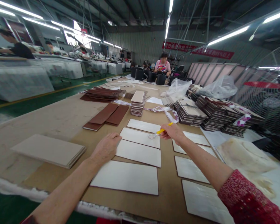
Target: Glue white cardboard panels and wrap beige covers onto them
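Observation:
My right hand (172,133) is closed around the yellow handle of a brush (162,130). Its pale bristles meet the right part of a white rectangular panel (140,137). At that panel's left edge, my left hand (108,146) has its fingers curled together, pressing on the border; the fingertips are partly hidden. A narrower white panel (143,125) lies beyond it, and two larger ones, a middle panel (138,152) and a front panel (128,177), lie nearer me. Beneath my right forearm is a second column of white panels (191,168) with a glossy sheen.
Brown panels (106,115), a brown stack (100,94) and a beige-topped stack (138,98) stand beyond my hands. Beige boards (51,149) lie left. Tied stacks (191,113), crumpled cream material (245,155) and a fan (268,102) are right. A person (162,66) sits at the far end.

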The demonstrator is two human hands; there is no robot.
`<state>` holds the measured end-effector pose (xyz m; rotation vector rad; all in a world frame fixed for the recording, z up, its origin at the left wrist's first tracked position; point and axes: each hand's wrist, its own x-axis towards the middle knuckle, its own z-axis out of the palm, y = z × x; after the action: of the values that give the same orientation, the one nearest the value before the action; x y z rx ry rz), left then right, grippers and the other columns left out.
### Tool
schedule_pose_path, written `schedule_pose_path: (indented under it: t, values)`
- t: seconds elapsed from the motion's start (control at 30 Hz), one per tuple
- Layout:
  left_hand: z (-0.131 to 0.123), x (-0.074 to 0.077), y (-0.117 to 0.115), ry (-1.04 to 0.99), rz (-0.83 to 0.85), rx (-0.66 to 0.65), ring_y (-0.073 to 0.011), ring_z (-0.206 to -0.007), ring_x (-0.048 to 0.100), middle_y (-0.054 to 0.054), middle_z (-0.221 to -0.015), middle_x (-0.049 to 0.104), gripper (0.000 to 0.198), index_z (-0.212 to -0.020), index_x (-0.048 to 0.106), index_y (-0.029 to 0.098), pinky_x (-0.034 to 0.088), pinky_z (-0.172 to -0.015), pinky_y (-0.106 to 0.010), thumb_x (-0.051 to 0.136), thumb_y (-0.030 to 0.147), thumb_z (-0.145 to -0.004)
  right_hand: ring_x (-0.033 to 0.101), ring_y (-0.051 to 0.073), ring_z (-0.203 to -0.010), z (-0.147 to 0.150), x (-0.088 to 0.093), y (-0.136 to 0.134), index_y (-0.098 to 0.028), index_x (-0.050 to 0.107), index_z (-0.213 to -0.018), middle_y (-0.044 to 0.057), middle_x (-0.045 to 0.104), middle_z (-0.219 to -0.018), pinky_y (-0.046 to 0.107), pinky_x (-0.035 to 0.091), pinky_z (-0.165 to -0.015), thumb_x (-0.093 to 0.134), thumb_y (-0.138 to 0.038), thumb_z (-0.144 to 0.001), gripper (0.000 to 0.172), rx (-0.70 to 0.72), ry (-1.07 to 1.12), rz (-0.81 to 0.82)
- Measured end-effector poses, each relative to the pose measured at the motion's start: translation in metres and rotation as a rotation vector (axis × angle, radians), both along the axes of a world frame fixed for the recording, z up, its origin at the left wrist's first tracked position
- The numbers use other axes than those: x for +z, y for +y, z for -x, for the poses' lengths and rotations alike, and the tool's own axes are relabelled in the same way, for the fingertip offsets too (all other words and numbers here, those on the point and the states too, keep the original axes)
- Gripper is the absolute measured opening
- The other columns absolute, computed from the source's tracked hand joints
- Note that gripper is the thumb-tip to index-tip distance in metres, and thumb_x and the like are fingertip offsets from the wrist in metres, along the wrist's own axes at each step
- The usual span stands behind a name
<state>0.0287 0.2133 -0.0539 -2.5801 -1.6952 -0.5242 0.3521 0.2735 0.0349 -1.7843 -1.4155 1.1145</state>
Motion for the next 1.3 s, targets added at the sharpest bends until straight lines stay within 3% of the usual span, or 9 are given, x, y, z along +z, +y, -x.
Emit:
schedule_pose_path:
  t: [0.27, 0.37, 0.47, 0.73, 1.0, 1.13, 1.3]
  values:
    - [0.002, -0.002, 0.000, -0.027, 0.002, 0.007, -0.0230, -0.105, 0.055, -0.011, -0.111, 0.062, 0.041, -0.112, 0.066, 0.014, 0.043, -0.102, -0.036, 0.046, -0.002, -0.080, 0.067, 0.016, -0.047, -0.034, 0.013, -0.016, -0.010, 0.067, -0.074, 0.009, 0.070, -0.058, 0.018, 0.049, -0.040, 0.062, -0.022, -0.084, 0.017, -0.098, 0.071, -0.058]
    - [0.003, -0.003, 0.001, -0.053, 0.007, 0.048, -0.0231, -0.108, 0.056, -0.012, -0.115, 0.064, 0.043, -0.116, 0.064, 0.014, 0.043, -0.102, -0.037, 0.044, -0.002, -0.081, 0.069, 0.016, -0.052, -0.025, 0.026, -0.020, -0.011, 0.067, -0.082, 0.008, 0.071, -0.061, 0.018, 0.052, -0.044, 0.058, -0.025, -0.088, 0.018, -0.120, 0.160, -0.104]
    - [0.004, -0.002, 0.002, -0.078, 0.015, 0.077, -0.0220, -0.109, 0.058, -0.011, -0.114, 0.066, 0.043, -0.113, 0.065, 0.014, 0.044, -0.102, -0.035, 0.043, -0.003, -0.080, 0.072, 0.016, -0.061, 0.004, 0.032, -0.023, -0.013, 0.066, -0.092, 0.008, 0.073, -0.070, 0.020, 0.057, -0.053, 0.050, -0.029, -0.095, 0.022, -0.074, 0.289, -0.127]
    - [0.005, 0.003, 0.001, -0.104, 0.040, 0.070, -0.0200, -0.107, 0.060, -0.008, -0.110, 0.068, 0.040, -0.103, 0.069, 0.015, 0.046, -0.099, -0.031, 0.044, -0.002, -0.077, 0.069, 0.014, -0.063, 0.097, -0.001, -0.022, -0.011, 0.066, -0.093, 0.006, 0.070, -0.073, 0.021, 0.054, -0.054, 0.052, -0.030, -0.097, 0.024, 0.066, 0.406, -0.076]
    - [0.004, 0.008, -0.002, -0.114, 0.057, 0.088, -0.0205, -0.107, 0.060, -0.008, -0.111, 0.069, 0.040, -0.101, 0.070, 0.017, 0.047, -0.098, -0.031, 0.043, -0.001, -0.078, 0.066, 0.018, -0.087, 0.121, -0.027, -0.009, -0.015, 0.063, -0.113, 0.006, 0.066, -0.107, 0.036, 0.057, -0.076, 0.059, -0.038, -0.098, 0.028, 0.156, 0.301, 0.005]
    - [0.004, 0.007, -0.002, -0.102, 0.057, 0.094, -0.0208, -0.108, 0.060, -0.008, -0.110, 0.069, 0.039, -0.101, 0.070, 0.017, 0.047, -0.098, -0.032, 0.043, -0.001, -0.078, 0.066, 0.015, -0.078, 0.118, -0.022, -0.005, -0.013, 0.064, -0.105, 0.004, 0.068, -0.096, 0.032, 0.058, -0.070, 0.059, -0.038, -0.097, 0.027, 0.149, 0.193, 0.016]
    - [0.004, 0.006, -0.001, -0.094, 0.054, 0.099, -0.0201, -0.106, 0.060, -0.008, -0.108, 0.069, 0.037, -0.099, 0.070, 0.017, 0.046, -0.099, -0.031, 0.045, 0.000, -0.079, 0.068, 0.016, -0.057, 0.100, -0.006, -0.010, -0.013, 0.066, -0.075, 0.005, 0.069, -0.065, 0.023, 0.055, -0.052, 0.058, -0.029, -0.091, 0.024, 0.114, 0.103, -0.039]
